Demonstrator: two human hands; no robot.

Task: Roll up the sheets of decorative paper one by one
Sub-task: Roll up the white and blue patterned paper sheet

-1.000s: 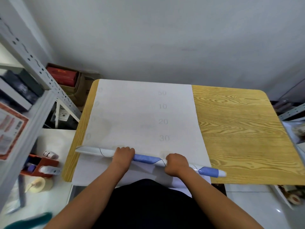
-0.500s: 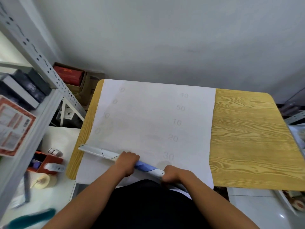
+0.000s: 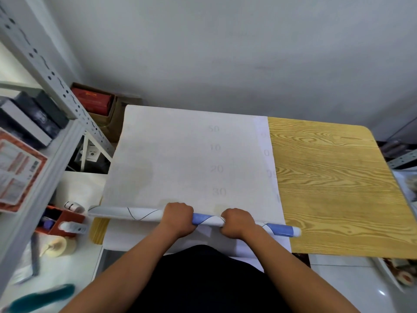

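Note:
A long roll of decorative paper (image 3: 144, 216), white with blue patches and thin dark lines, lies across the near edge of the wooden table (image 3: 334, 181). My left hand (image 3: 178, 219) grips the roll near its middle. My right hand (image 3: 238, 222) grips it a little further right. Both sets of fingers curl over the top of the roll. Beyond the roll the flat white sheet (image 3: 185, 159) lies face down, showing faint printed numbers. A second sheet's edge (image 3: 262, 132) peeks out on the right beneath it.
A grey metal shelf rack (image 3: 54, 86) stands at the left with boxes and a printed card. Below it are an orange tape dispenser (image 3: 65, 224), a tape roll (image 3: 59, 246) and a teal object (image 3: 42, 297). Red boxes (image 3: 92, 101) sit behind the table.
The roll was tilted half a second ago, with my right hand pulled back near my body. Now it lies level across the sheet again, and my right hand has moved forward and right.

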